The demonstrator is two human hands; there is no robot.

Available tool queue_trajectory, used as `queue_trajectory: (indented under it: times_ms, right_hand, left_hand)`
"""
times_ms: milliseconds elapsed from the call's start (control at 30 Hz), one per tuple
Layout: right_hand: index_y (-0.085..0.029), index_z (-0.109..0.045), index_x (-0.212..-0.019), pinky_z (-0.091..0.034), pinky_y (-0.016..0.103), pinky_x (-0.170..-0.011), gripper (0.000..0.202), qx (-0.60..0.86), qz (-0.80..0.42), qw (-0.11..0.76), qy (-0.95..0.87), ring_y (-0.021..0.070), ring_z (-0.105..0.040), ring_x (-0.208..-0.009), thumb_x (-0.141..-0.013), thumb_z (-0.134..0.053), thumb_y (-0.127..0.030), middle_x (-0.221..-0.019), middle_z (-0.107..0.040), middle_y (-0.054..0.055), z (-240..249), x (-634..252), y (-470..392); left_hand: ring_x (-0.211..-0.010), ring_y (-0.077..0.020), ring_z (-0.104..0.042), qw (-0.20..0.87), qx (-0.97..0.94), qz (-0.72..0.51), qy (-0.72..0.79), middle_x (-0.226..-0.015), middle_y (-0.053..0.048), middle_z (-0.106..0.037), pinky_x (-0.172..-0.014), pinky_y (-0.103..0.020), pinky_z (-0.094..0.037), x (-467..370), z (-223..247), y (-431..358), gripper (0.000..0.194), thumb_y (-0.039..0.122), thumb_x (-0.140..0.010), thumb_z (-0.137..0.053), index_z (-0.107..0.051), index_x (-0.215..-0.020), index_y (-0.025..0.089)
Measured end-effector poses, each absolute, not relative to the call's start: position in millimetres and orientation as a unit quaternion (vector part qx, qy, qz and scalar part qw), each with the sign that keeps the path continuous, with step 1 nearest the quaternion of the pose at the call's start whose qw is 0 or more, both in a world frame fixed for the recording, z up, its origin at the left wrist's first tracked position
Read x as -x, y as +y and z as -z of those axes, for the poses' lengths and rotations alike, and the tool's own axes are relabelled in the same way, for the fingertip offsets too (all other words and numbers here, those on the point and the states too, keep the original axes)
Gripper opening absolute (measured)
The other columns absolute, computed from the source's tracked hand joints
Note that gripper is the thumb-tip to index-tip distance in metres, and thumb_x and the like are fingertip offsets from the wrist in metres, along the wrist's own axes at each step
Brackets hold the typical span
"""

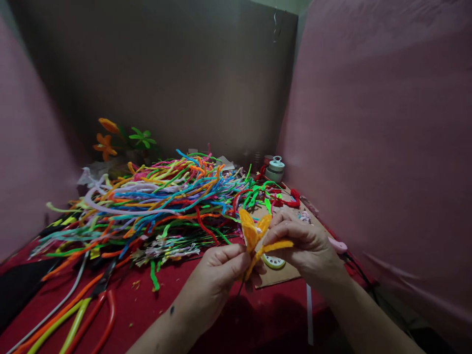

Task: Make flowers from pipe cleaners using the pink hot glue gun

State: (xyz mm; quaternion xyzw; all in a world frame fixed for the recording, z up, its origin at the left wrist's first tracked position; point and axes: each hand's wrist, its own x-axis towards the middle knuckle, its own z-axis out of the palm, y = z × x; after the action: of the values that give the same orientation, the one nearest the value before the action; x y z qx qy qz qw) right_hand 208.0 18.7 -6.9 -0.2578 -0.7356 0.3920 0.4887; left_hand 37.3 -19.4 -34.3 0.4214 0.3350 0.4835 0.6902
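Note:
An orange-yellow fuzzy flower (250, 233) with upright petals is held between my two hands, near the middle of the view. My left hand (223, 270) pinches its base, where a thin dark stem points down. At the flower's right side, my right hand (304, 241) has its fingers closed on an orange-yellow petal strip (278, 245). Pale bits show at the flower's centre. Below and behind the right hand, a round yellow-green and white piece (275, 262) lies partly hidden on a cardboard sheet (276, 280).
A large heap of multicoloured pipe cleaners (158, 196) covers the red cloth (147, 314) at left. Red-handled pliers (106, 309) lie front left. Orange flowers (105, 146) stand behind; a pale green container (275, 169) is at the back right. A pink-handled tool (338, 245) lies right.

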Motion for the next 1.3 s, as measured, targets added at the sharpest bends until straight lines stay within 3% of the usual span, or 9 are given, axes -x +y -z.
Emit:
queue_trajectory:
  times_ms: [600, 1133, 1300]
  right_hand:
    - [-0.027, -0.069, -0.087, -0.043, 0.027, -0.058, 0.020, 0.237, -0.240, 0.566, -0.752, 0.0136, -0.050, -0.068, -0.077, -0.063, -0.011, -0.073, -0.049, 0.000, 26, -199, 15]
    - [-0.029, -0.065, -0.091, -0.041, 0.026, -0.058, 0.025, 0.222, -0.243, 0.570, -0.753, 0.0119, -0.047, -0.066, -0.077, -0.062, -0.008, -0.073, -0.047, -0.002, 34, -195, 16]
    - [-0.030, -0.053, -0.103, -0.038, 0.023, -0.056, 0.039, 0.300, -0.273, 0.616, -0.675, 0.0112, -0.044, -0.063, -0.072, -0.069, -0.015, -0.072, -0.047, -0.004, 41, -193, 3]
  left_hand:
    - [-0.053, -0.0092, -0.044, 0.685, -0.448, -0.445, 0.363, -0.061, -0.005, -0.058, -0.051, -0.021, -0.029, -35, 38, -23, 0.029, 0.035, -0.079, -0.056, -0.063, -0.063, 0.012]
    - [-0.046, -0.0078, -0.038, 0.659, -0.469, -0.468, 0.357, -0.050, 0.001, -0.050, -0.046, -0.021, -0.026, -35, 41, -21, 0.025, 0.032, -0.077, -0.060, -0.063, -0.060, 0.014]
    - [-0.046, -0.0068, -0.038, 0.694, -0.431, -0.474, 0.329, -0.052, 0.000, -0.051, -0.046, -0.020, -0.026, -33, 39, -22, 0.025, 0.035, -0.072, -0.066, -0.064, -0.062, 0.013]
